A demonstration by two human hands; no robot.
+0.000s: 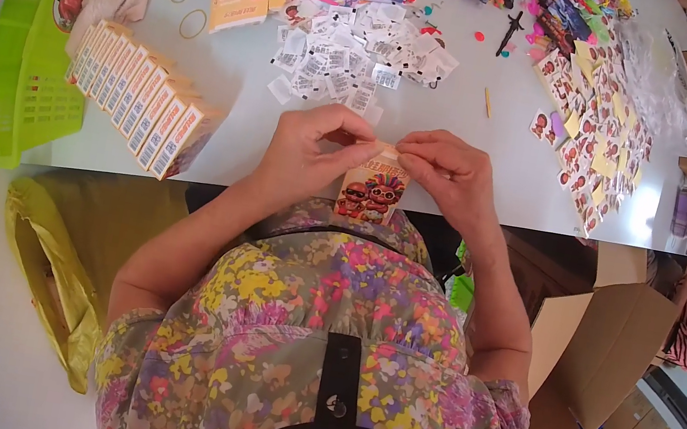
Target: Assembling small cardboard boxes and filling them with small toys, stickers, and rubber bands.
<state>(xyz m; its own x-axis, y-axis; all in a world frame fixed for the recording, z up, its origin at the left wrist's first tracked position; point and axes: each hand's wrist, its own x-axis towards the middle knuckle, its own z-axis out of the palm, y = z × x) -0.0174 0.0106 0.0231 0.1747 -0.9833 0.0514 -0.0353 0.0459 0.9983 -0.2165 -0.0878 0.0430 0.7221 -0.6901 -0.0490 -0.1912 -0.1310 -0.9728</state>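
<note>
Small printed carton (373,190), cartoon figures on its front: held upright at the near edge of the counter (236,94), just above the person's lap. Left hand (310,152): grip pinched together on the carton's top left corner, fingers curled over the upper flap. Right hand (448,170): grip likewise closed on the top right corner, fingertips meeting the left hand's over the flap. Row of matching cartons (141,98): standing on edge, left of the hands. Heap of small white slips (349,55): just beyond the hands. Sticker sheets (603,122): spread to the right. Green plastic basket (31,58): far left counter edge. Open cardboard box (604,352): on the floor, lower right.
</note>
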